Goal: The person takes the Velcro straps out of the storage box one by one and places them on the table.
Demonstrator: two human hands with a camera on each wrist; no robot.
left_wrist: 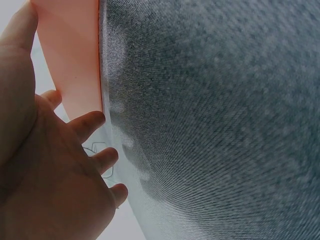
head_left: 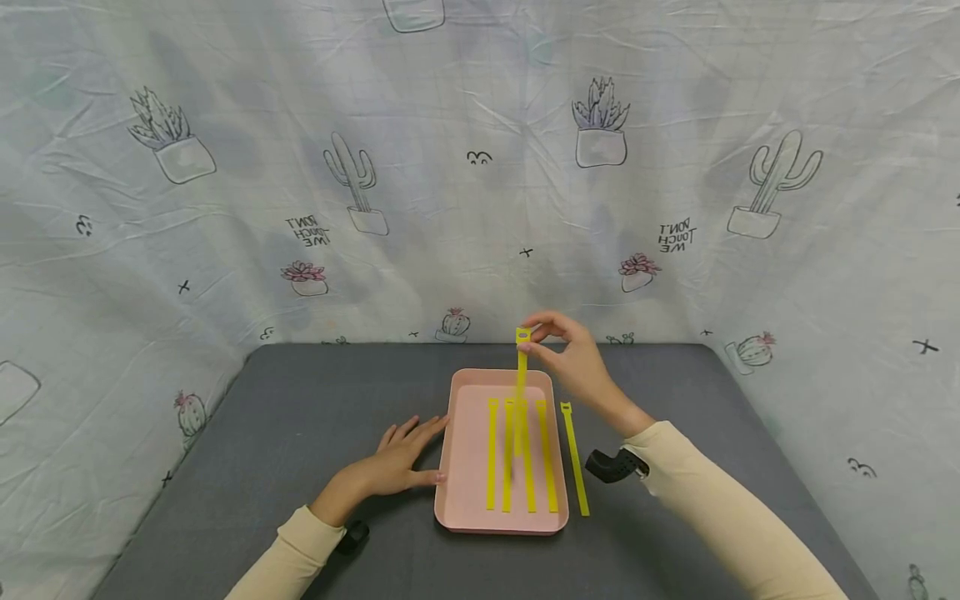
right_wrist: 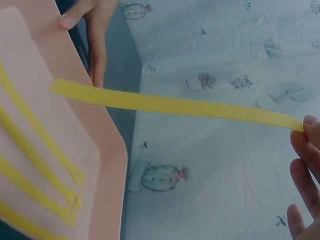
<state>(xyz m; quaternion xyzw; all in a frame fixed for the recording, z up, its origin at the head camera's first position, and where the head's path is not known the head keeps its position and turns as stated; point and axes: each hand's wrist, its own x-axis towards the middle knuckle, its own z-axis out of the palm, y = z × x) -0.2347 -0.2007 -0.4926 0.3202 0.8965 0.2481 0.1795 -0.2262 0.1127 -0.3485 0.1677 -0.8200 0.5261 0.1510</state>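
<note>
Grey fabric (head_left: 360,375) covers the tabletop, and pale printed cloth (head_left: 480,208) hangs behind and around it. Starting from the left, I see a cream sleeve (head_left: 288,554), with a black band (head_left: 352,537) at that wrist. Beyond it the person's left hand (head_left: 393,468) is spread, fingers apart, its thumb touching the left side of a pink tray (head_left: 465,450). Inside that tray lie four yellow straps (head_left: 492,454), side by side and lengthwise, slotted heads toward the far end. Over them hangs a raised strap (head_left: 522,375), also yellow, its slotted head uppermost; its lower end is blurred, though from the right wrist it looks to be above the tray. This one is pinched near the top between the thumb and index finger of the right hand (head_left: 573,354). Just outside the tray's right edge, a loose strap (head_left: 575,458) rests on the grey, slightly slanted. Farther right come another black band (head_left: 615,465) and the other cream sleeve (head_left: 720,508).
</note>
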